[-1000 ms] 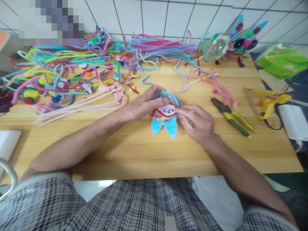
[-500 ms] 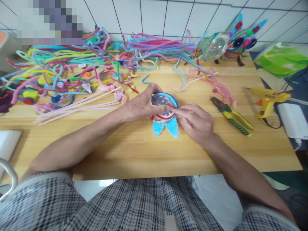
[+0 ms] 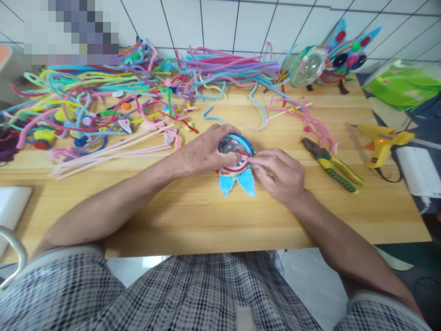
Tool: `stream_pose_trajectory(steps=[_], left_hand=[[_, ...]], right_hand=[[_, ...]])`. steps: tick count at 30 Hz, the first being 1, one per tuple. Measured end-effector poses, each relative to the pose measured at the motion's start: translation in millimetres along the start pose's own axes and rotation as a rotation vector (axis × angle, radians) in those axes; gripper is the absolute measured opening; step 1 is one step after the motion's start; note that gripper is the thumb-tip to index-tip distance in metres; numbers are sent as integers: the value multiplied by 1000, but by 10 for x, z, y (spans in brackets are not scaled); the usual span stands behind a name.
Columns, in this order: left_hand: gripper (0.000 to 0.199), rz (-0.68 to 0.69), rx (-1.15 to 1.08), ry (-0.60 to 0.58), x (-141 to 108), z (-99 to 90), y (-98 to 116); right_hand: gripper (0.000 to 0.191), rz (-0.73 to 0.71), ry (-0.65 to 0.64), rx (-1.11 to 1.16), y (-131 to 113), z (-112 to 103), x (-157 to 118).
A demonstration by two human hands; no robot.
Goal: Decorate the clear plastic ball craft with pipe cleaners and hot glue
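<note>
A small round craft piece (image 3: 245, 182) sits at the middle of the table, with a blue rim and two blue fuzzy ears toward me. My left hand (image 3: 208, 149) is closed around its left side, the thumb pressed over the front. Along the piece's near edge runs a red pipe cleaner (image 3: 225, 170). At the right edge, my right hand (image 3: 282, 174) pinches with thumb and forefinger where the red pipe cleaner ends; the fingertips hide the exact grip.
Pliers (image 3: 330, 166) lie to the right, with a yellow hot glue gun (image 3: 382, 140) beyond. Heaps of pipe cleaners (image 3: 103, 82) cover the back left. A finished-looking eared figure (image 3: 346, 57) and a green packet (image 3: 403, 85) stand back right. Pale sticks (image 3: 117, 149) lie left of my hands.
The piece has turned or tilted slightly in my left hand, whose fingers sit a little lower on the rim. My right hand keeps its pinch at the right edge.
</note>
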State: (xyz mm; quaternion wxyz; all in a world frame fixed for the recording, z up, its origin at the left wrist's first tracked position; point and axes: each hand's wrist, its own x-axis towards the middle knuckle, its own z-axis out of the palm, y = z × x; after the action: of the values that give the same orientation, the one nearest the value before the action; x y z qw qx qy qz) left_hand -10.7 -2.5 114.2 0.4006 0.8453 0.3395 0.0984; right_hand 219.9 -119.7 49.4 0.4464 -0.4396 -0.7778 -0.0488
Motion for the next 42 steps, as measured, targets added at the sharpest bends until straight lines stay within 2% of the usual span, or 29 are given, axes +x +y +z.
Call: stream_pose_trajectory(steps=[7,18,23,29,34,39,42], left_hand=[[58,-3,-37,6,-3,12,4],[59,-10,-94,33,-9,13,-27],[65,-57,-108,19,-34,18,-24],[80,18,-69,104,-14,128,-60],[65,50,-87,155,2,226,-57],[66,-21,-263,59,-19,210,12],[69,-35,-276,57,-35,207,32]], right_hand=[[34,-67,0,-44,3,-6,11],[33,-77,-16,-51,-28,-6,15],[29,-46,-37,-26,-47,-3,40],[31,4,28,13,-17,-34,93],[27,48,6,-8,27,-86,127],[23,69,-25,29,33,-118,127],[23,92,-57,39,12,-155,125]])
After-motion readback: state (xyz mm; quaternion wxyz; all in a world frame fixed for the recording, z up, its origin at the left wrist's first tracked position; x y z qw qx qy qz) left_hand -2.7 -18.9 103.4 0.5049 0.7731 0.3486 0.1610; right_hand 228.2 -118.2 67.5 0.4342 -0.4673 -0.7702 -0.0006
